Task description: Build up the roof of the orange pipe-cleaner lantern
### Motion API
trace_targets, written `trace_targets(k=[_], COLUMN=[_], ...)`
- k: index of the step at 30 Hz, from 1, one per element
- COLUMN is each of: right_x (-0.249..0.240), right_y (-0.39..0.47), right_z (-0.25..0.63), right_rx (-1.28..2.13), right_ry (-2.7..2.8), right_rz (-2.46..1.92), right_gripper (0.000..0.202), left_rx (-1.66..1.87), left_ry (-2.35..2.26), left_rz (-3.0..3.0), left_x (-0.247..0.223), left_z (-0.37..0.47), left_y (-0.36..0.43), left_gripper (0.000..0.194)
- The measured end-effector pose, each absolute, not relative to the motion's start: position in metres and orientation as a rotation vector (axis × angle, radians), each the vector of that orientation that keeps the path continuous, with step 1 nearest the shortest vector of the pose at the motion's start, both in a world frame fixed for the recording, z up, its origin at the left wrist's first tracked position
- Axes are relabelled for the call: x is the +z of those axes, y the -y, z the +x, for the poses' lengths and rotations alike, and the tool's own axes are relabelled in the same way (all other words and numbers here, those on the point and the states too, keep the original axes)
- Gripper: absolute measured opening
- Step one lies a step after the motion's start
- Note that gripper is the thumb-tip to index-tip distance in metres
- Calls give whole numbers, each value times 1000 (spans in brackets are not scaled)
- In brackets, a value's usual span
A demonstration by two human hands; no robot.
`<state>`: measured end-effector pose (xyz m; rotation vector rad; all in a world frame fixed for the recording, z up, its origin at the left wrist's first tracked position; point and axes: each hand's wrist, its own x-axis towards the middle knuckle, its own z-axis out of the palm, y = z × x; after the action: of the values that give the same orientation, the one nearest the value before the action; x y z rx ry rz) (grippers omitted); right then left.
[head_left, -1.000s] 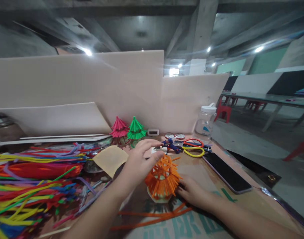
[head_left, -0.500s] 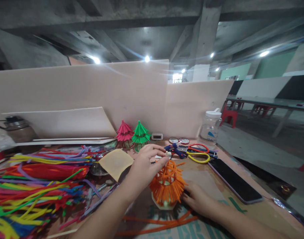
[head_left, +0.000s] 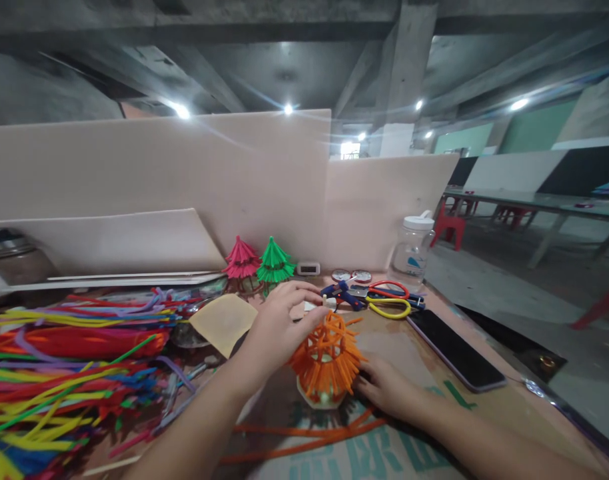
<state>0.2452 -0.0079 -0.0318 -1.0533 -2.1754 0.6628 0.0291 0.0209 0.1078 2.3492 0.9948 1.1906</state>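
Note:
An orange pipe-cleaner pavilion model (head_left: pixel 329 363) stands upright on a pale, many-sided base, with a small glow low at its front. My left hand (head_left: pixel 284 323) reaches over its upper left side, thumb beside the top and fingers stretched out apart from the thumb. At the lower right of the model, my right hand (head_left: pixel 379 383) has its curled fingers against the edge; the fingertips are partly hidden. Orange pipe cleaners (head_left: pixel 304 440) lie in front of the model. Behind it stand a pink model (head_left: pixel 242 257) and a green model (head_left: pixel 275 260) of similar shape.
Many coloured pipe cleaners (head_left: pixel 74 373) cover the left side beside a yellowish square sheet (head_left: pixel 224 323). Scissors with red and yellow handles (head_left: pixel 389 307) lie near a dark blue glue gun (head_left: pixel 342 293). A phone (head_left: pixel 454 350) and clear jug (head_left: pixel 413 250) are right; a pale partition (head_left: pixel 264 180) stands behind.
The view has shifted slightly, moving everything a little left and up in the picture. Both hands stay at the orange model, with almost the same pose.

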Motion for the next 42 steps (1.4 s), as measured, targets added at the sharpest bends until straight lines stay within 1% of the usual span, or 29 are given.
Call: trace_targets(k=[4, 11, 18, 29, 32, 35, 38, 39, 40, 42], right_x=[-30, -29, -31, -26, -27, -27, -26, -25, -23, -20], right_y=[8, 8, 8, 10, 10, 10, 11, 12, 13, 15], right_z=[246, 247, 247, 247, 247, 248, 248, 248, 248, 249], right_rx=[664, 662, 656, 643, 636, 641, 673, 688, 702, 719], right_ry=[2178, 2184, 2189, 2199, 2202, 2199, 2184, 2180, 2178, 2174], right_rz=[-1049, -1073, -1058, -1082, -1088, -1092, -1094, -1093, -1089, -1079], right_gripper=[21, 22, 20, 20, 19, 21, 22, 22, 22, 22], left_rx=[1187, 1148, 1167, 1149, 1152, 1114, 959, 888, 814, 686], left_ry=[-1055, -997, -1047, -1020, -1054, -1084, -1093, -1085, -1066, -1017], left_rz=[2264, 2327, 2307, 2352, 2307, 2300, 2302, 2307, 2319, 2336], left_x=[112, 110, 112, 112, 119, 124, 122, 120, 117, 113], left_z=[29, 31, 29, 28, 27, 23, 15, 13, 10, 7], left_y=[-17, -19, -18, -19, -17, -17, -23, -25, -26, -27], left_gripper=[17, 12, 15, 15, 24, 26, 29, 32, 41, 65])
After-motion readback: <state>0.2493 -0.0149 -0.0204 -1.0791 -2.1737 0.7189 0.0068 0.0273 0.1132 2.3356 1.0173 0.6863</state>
